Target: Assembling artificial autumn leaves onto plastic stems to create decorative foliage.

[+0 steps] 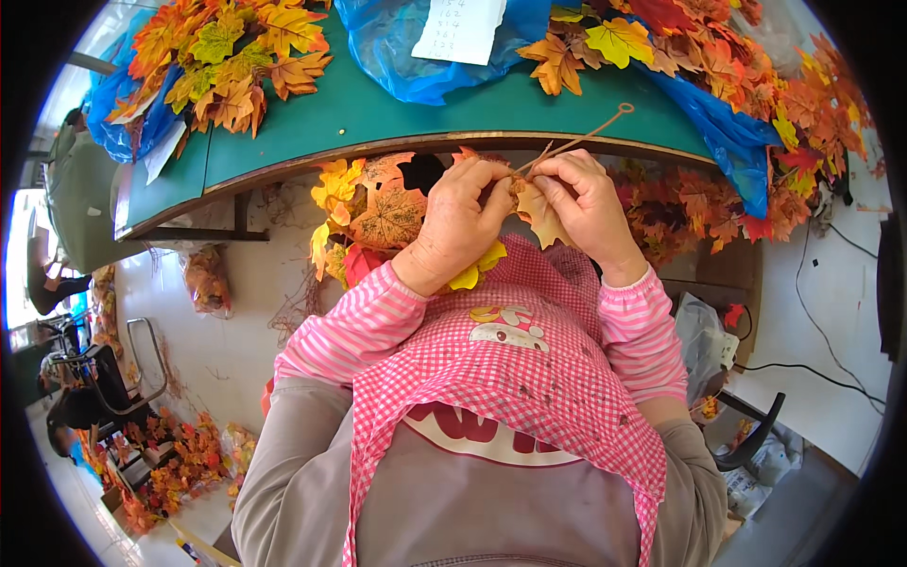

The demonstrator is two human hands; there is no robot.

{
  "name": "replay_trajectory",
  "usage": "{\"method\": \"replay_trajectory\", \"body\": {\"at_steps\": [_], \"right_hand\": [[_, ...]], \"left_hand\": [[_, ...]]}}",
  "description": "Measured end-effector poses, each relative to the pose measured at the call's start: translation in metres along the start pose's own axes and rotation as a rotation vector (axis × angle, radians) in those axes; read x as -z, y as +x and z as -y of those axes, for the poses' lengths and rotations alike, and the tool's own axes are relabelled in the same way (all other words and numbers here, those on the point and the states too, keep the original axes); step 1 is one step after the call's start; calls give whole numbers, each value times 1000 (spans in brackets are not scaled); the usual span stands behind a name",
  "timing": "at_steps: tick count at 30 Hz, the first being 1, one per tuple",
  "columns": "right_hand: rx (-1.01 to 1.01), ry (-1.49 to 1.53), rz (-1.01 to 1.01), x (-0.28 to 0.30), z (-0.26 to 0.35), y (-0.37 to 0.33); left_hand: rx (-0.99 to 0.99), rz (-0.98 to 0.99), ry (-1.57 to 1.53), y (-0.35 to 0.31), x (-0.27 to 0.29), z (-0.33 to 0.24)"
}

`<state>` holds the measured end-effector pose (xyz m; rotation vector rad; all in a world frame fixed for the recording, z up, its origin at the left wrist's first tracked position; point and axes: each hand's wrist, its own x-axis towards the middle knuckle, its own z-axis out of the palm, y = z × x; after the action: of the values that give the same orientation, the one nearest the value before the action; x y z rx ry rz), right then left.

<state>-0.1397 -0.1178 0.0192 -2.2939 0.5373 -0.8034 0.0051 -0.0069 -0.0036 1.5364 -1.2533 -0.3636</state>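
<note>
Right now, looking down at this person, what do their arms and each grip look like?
Each forearm wears a pink-and-white striped cover, gathered at the wrist. Higher up is a plain brownish-grey sleeve; on the right, a bare gap shows between the two. The left grip and right grip are ordinary bare hands, without gloves or cables.

Beyond your left hand (460, 219), the crinkled bag (389, 61) is glossy plastic, the sheet (460, 28) on it matt paper, the tabletop (293, 134) smooth. The stem (602, 124) at your right hand (588, 210) looks like plastic, the tan leaf (541, 219) beside it matt cloth; nearer you than both hands, your apron (453, 367) is woven cloth.
</note>
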Motion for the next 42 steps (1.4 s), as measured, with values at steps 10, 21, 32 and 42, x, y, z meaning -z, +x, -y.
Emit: {"method": "replay_trajectory", "body": {"at_steps": [10, 21, 32, 42], "right_hand": [[-12, 3, 21, -4, 0, -2], [-436, 759, -26, -23, 4, -2], [-282, 660, 35, -15, -12, -4], [-481, 914, -187, 3, -8, 2]], "left_hand": [[-44, 15, 38, -2, -1, 2], [-184, -13, 190, -2, -3, 5], [-124, 102, 161, -1, 6, 1], [-71, 147, 82, 25, 3, -25]]}}
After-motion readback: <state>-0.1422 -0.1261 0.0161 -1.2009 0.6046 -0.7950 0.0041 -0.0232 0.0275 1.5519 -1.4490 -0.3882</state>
